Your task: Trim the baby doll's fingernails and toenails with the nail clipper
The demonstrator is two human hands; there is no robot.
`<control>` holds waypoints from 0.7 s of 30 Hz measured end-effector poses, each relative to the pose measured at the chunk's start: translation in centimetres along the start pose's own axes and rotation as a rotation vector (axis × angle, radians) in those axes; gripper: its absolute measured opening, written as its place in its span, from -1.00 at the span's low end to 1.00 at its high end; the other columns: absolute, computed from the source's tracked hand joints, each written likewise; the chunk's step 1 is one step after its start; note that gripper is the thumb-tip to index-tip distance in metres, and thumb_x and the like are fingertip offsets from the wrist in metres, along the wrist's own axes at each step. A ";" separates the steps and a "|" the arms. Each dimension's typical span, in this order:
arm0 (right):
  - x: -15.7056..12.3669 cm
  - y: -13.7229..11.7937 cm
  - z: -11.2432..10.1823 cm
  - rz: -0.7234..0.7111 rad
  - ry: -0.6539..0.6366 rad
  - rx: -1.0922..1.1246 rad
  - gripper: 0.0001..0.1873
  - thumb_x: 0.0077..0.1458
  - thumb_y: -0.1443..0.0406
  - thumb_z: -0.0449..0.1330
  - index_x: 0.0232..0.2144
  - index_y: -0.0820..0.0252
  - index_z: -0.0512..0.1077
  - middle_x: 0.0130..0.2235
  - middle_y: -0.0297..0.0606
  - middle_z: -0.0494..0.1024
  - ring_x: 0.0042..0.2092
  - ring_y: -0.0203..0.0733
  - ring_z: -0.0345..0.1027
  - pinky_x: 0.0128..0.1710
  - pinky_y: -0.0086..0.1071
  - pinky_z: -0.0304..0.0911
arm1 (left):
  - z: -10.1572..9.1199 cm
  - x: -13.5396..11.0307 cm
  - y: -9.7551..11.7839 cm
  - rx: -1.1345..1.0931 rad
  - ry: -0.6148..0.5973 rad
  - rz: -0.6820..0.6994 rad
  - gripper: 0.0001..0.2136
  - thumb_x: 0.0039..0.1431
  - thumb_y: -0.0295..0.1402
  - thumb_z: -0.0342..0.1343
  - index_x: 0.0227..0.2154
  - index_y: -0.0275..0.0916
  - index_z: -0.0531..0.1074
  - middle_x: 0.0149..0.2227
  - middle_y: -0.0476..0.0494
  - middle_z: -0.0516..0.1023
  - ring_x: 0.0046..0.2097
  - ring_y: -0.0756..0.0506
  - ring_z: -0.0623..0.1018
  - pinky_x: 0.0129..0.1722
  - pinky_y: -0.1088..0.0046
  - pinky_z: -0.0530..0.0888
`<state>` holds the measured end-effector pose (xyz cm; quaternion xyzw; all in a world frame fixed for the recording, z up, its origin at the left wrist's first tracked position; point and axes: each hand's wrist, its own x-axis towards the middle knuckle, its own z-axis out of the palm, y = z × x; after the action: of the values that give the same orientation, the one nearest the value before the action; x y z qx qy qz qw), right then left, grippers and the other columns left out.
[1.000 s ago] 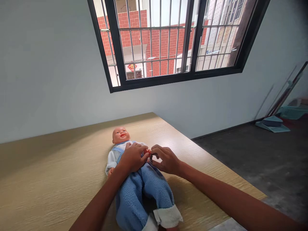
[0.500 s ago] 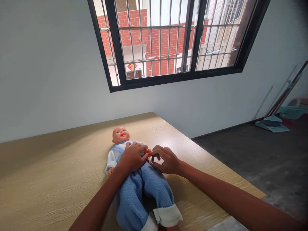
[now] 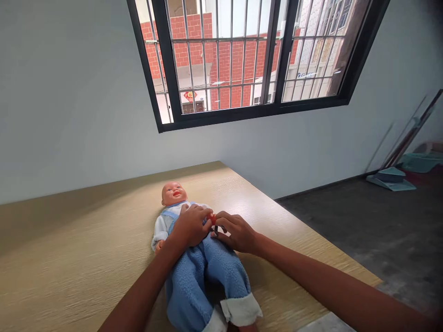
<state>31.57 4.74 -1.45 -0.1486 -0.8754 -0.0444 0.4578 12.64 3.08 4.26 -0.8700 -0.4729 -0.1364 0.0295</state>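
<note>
A baby doll [image 3: 193, 272] in blue overalls and a white top lies on its back on the wooden table [image 3: 104, 230], head toward the wall. My left hand [image 3: 193, 224] rests across its chest, fingers closed around the doll's hand [image 3: 211, 218], whose reddish fingers poke out. Just right of it, my right hand [image 3: 238, 232] pinches a small dark, shiny nail clipper [image 3: 215, 229] between thumb and fingers. The clipper's tip is right at the doll's fingers; whether it touches them I cannot tell.
A barred window [image 3: 228, 60] with a black frame is in the wall behind the table. The table's right edge drops to a dark floor [image 3: 346, 212]. A blue dustpan [image 3: 391, 178] and long handles [image 3: 411, 131] stand by the wall at right.
My right hand has shifted slightly left with the nail clipper, closer to the doll's fingers. My left hand and the doll have stayed put.
</note>
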 end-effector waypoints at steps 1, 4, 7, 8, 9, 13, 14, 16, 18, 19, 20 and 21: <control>0.0 -0.1 0.0 -0.001 -0.005 0.003 -0.80 0.40 0.21 0.01 -0.23 0.20 0.34 -0.28 -0.22 0.49 -0.43 -0.30 0.32 -0.47 -0.42 0.22 | 0.0 0.0 0.0 -0.001 0.001 0.001 -0.81 0.38 -0.29 -0.06 -0.20 -0.12 0.46 -0.14 -0.05 0.61 -0.05 -0.18 0.51 -0.04 0.19 0.30; 0.0 -0.1 0.1 0.004 -0.001 0.022 -0.82 0.39 0.23 0.01 -0.23 0.19 0.34 -0.28 -0.22 0.49 -0.42 -0.30 0.33 -0.46 -0.43 0.24 | 0.2 0.0 -0.1 -0.001 0.001 0.002 -0.81 0.38 -0.30 -0.06 -0.19 -0.11 0.47 -0.14 -0.04 0.61 -0.04 -0.18 0.51 -0.04 0.17 0.29; -0.2 0.2 0.1 0.022 0.044 0.054 -0.87 0.32 0.22 0.12 -0.23 0.17 0.31 -0.30 -0.27 0.47 -0.47 -0.35 0.29 -0.50 -0.47 0.23 | 0.2 0.0 -0.2 0.001 0.001 0.002 -0.82 0.37 -0.30 -0.04 -0.18 -0.11 0.47 -0.12 -0.04 0.61 -0.04 -0.19 0.51 -0.04 0.16 0.30; -0.3 0.3 0.0 0.027 0.060 0.062 -0.87 0.28 0.23 0.15 -0.24 0.17 0.30 -0.32 -0.29 0.46 -0.49 -0.37 0.27 -0.51 -0.48 0.22 | 0.3 -0.1 -0.2 0.002 0.000 0.001 -0.82 0.37 -0.29 -0.04 -0.17 -0.11 0.47 -0.12 -0.04 0.61 -0.03 -0.19 0.51 -0.04 0.16 0.30; -0.3 0.5 0.0 0.031 0.072 0.069 -0.88 0.25 0.25 0.17 -0.24 0.16 0.30 -0.33 -0.31 0.45 -0.51 -0.38 0.26 -0.53 -0.48 0.20 | 0.3 -0.1 -0.2 0.002 -0.001 0.001 -0.82 0.36 -0.29 -0.04 -0.15 -0.10 0.47 -0.11 -0.04 0.61 -0.03 -0.19 0.51 -0.04 0.16 0.30; -0.5 0.6 -0.2 0.034 0.072 0.083 -0.90 0.18 0.31 0.17 -0.25 0.16 0.30 -0.36 -0.33 0.42 -0.50 -0.37 0.26 -0.53 -0.48 0.18 | 0.2 -0.1 -0.1 0.005 0.001 0.002 -0.81 0.37 -0.28 -0.03 -0.14 -0.11 0.47 -0.11 -0.05 0.61 -0.02 -0.20 0.50 -0.02 0.16 0.30; -0.5 0.6 -0.2 0.033 0.068 0.087 -0.90 0.18 0.30 0.17 -0.25 0.16 0.30 -0.36 -0.33 0.42 -0.50 -0.37 0.26 -0.53 -0.48 0.19 | 0.2 -0.1 -0.1 0.005 0.001 0.002 -0.81 0.37 -0.28 -0.04 -0.14 -0.12 0.47 -0.11 -0.05 0.60 -0.02 -0.20 0.50 -0.02 0.17 0.30; -0.5 0.5 -0.1 0.032 0.064 0.094 -0.90 0.20 0.29 0.16 -0.24 0.16 0.31 -0.37 -0.34 0.42 -0.50 -0.37 0.25 -0.53 -0.48 0.20 | 0.1 -0.1 -0.1 0.006 0.000 0.002 -0.81 0.36 -0.28 -0.03 -0.14 -0.11 0.47 -0.12 -0.04 0.61 -0.03 -0.19 0.50 -0.01 0.18 0.31; -0.5 0.5 0.0 0.033 0.060 0.098 -0.90 0.21 0.28 0.16 -0.23 0.16 0.31 -0.37 -0.35 0.41 -0.50 -0.37 0.24 -0.52 -0.48 0.21 | 0.1 -0.1 -0.2 0.006 -0.003 0.002 -0.82 0.35 -0.28 -0.02 -0.14 -0.11 0.47 -0.13 -0.05 0.61 -0.03 -0.20 0.50 -0.01 0.19 0.31; -0.5 0.6 0.0 0.035 0.058 0.099 -0.89 0.21 0.28 0.16 -0.23 0.16 0.31 -0.37 -0.35 0.41 -0.50 -0.36 0.24 -0.52 -0.48 0.21 | 0.1 -0.1 -0.2 0.005 -0.005 0.003 -0.82 0.35 -0.28 -0.02 -0.14 -0.11 0.47 -0.13 -0.05 0.61 -0.03 -0.20 0.50 -0.01 0.19 0.31; -0.5 0.6 0.0 0.037 0.056 0.101 -0.89 0.22 0.28 0.16 -0.22 0.16 0.31 -0.37 -0.34 0.41 -0.50 -0.36 0.24 -0.52 -0.47 0.21 | 0.2 0.0 -0.2 0.005 -0.007 0.002 -0.82 0.34 -0.27 -0.01 -0.14 -0.11 0.47 -0.13 -0.06 0.61 -0.03 -0.20 0.50 -0.01 0.18 0.31; -0.5 0.6 0.0 0.039 0.053 0.104 -0.89 0.23 0.27 0.16 -0.22 0.16 0.31 -0.36 -0.34 0.41 -0.50 -0.36 0.24 -0.51 -0.47 0.21 | 0.2 0.0 -0.2 0.005 -0.008 0.002 -0.82 0.34 -0.27 -0.01 -0.15 -0.11 0.48 -0.13 -0.06 0.61 -0.03 -0.21 0.50 -0.01 0.18 0.31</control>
<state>31.98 5.17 -1.93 -0.1405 -0.8610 0.0061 0.4887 12.48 3.20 4.07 -0.8711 -0.4723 -0.1315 0.0299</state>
